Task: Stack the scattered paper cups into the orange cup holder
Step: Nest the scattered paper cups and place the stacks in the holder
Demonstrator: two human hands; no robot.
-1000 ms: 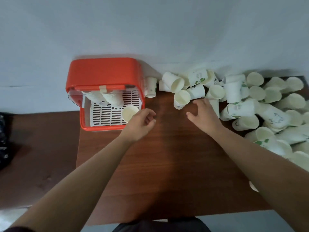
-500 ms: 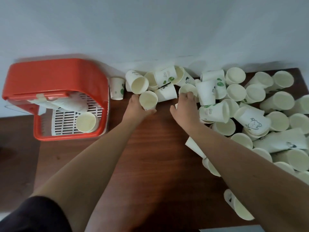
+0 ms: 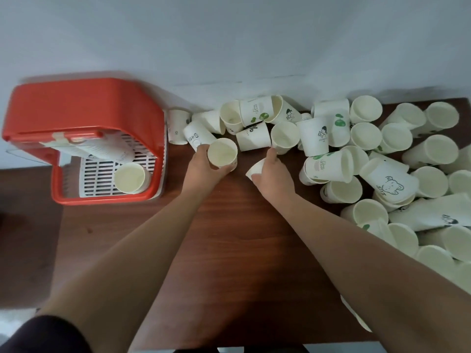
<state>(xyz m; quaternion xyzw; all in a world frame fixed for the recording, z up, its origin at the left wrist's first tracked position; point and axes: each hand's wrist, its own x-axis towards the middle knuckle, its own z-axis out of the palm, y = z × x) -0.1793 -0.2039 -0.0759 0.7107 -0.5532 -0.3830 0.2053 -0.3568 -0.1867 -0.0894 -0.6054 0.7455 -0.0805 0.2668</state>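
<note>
The orange cup holder (image 3: 84,110) stands at the table's far left with its lid up; a stack of white cups (image 3: 128,177) lies on its white slatted tray. My left hand (image 3: 204,166) is closed around an upright white paper cup (image 3: 222,153) just right of the holder. My right hand (image 3: 274,174) grips a cup lying on its side (image 3: 255,169), its forefinger stretched toward another open cup (image 3: 284,136). Several more white paper cups (image 3: 387,179), some printed with green leaves or cartoons, lie heaped against the wall and down the right side.
The brown wooden table (image 3: 229,250) has bare surface under my forearms. A pale wall (image 3: 229,42) runs right behind the holder and the cups. Left of the table lies a lower dark brown surface (image 3: 25,238). Cups reach the table's right edge.
My left hand left the holder, moved right and closed on an upright cup. My right hand reached into the pile and took a cup lying on its side. The view shifted right.
</note>
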